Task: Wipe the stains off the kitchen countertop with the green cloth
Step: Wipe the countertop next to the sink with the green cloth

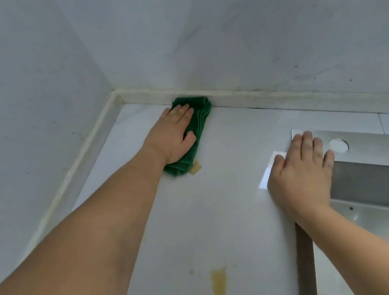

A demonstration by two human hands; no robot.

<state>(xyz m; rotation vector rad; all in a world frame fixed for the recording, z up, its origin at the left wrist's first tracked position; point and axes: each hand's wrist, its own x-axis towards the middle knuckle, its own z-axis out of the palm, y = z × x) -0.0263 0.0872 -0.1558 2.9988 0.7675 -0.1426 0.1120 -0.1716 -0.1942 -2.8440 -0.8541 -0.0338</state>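
The green cloth (198, 123) lies folded into a long narrow pad on the white countertop (235, 204), well to the left of the sink (384, 196); its long axis runs from the near end, by a small tan label (195, 167), up and slightly rightward to the far end, which touches the raised strip (243, 93) along the foot of the back wall (235, 39), not far from the corner where the side wall (15, 99) meets it. The left hand (173, 135) lies flat on top of the cloth, fingers straight and close together pointing toward the back wall, thumb spread out over the cloth's right edge; it presses down on the cloth instead of closing around it, and covers most of the cloth's left half, so that edge is hidden. The right hand (300, 176) rests palm down, fingers spread a little, holding nothing, on the countertop at the sink's far left corner, its fingertips reaching onto the steel rim beside a round hole (339, 145) there. A bright white patch (267, 172) shows just left of this hand; what it is I cannot tell. A long yellow stain (220, 293) runs on the countertop well nearer than the cloth and is cut off by the bottom edge, with a small spot (191, 272) just left of its top. The sink basin is cut off at the right and bottom edges, and both forearms leave view at the lower edge
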